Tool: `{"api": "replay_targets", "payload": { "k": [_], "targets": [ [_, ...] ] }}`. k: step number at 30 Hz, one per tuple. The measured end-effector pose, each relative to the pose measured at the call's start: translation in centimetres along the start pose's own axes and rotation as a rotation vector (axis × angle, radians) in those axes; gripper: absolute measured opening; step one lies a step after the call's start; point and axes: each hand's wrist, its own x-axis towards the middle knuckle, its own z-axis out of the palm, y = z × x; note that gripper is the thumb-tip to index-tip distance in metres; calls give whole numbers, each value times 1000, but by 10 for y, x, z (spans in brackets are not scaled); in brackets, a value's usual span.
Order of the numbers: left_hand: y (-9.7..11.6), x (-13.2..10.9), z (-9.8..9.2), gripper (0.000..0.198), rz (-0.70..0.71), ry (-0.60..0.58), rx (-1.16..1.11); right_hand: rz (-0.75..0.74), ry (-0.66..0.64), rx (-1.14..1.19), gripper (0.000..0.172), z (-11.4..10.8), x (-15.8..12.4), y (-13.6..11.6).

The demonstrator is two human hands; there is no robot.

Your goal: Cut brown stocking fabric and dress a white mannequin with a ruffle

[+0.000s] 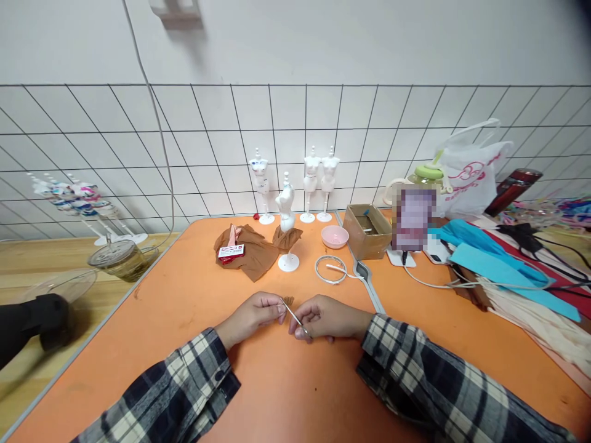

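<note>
From the head view, the surface before me is smooth, flat orange. At the centre of the frame stands a glossy white dress form on a round foot, with thin, crumpled brown fabric bunched around its lower part. Left of it lies a limp, wrinkled brown cloth with a small printed packet on top. To the right are a rounded pink bowl and a boxy cardboard box.

My hands are close together at lower centre. My right hand has its fingers curled and grips the lower end of a slim, shiny metal tool, which slants up to the left. My left hand is pinched nearly closed on a tiny, pleated brown scrap between both hands.

My fingers and the tool partly hide the scrap, and I can't make out the tool's exact kind. My plaid sleeves run off the bottom edge; a pixelated patch blurs something at right.
</note>
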Motion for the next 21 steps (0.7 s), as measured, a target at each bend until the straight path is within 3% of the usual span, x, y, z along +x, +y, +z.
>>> {"api": "replay_targets", "payload": {
  "k": [7, 14, 21],
  "targets": [
    [1, -1, 1, 42, -15, 31, -33, 9, 37, 30, 25, 2, 5, 6],
    [0, 1, -2, 37, -43, 43, -88, 26, 106, 54, 29, 4, 6, 4],
    [0, 1, -3, 39, -47, 31, -74, -77, -49, 85, 36, -3, 3, 3]
  ]
}}
